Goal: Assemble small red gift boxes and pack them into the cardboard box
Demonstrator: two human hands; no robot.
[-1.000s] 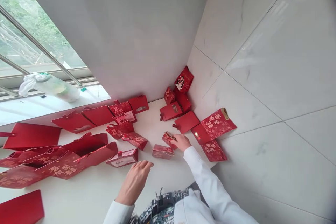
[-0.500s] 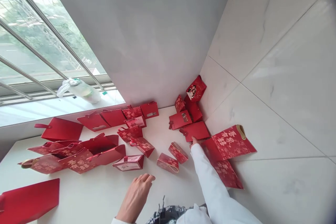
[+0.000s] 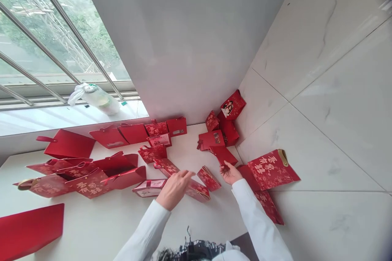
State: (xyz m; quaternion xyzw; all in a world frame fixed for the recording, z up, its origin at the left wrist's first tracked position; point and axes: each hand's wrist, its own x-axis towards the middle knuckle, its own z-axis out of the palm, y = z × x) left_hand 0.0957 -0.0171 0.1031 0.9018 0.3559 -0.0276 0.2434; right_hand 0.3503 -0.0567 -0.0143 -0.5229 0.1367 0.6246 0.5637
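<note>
My right hand (image 3: 230, 172) pinches the near edge of a plain red gift bag (image 3: 224, 155), which tilts a little above the white surface. My left hand (image 3: 175, 189) is in the air with its fingers stretched out and nothing in them. Below its fingertips lies a small red patterned gift bag (image 3: 199, 191), partly covered by the hand. Another narrow patterned bag (image 3: 209, 178) lies between my two hands. Left of my left hand stands a bag with a pale pink front panel (image 3: 150, 187).
Several red gift bags (image 3: 92, 181) stand grouped at the left, and a row (image 3: 133, 134) lines the wall. A large bag with gold characters (image 3: 269, 167) leans at the tiled wall (image 3: 321, 147). A knotted plastic bag (image 3: 99, 98) lies on the windowsill by metal bars.
My right hand has taken hold of the plain red bag and tilted it up. My left hand has moved up and right, over the small patterned bag. The view has shifted slightly.
</note>
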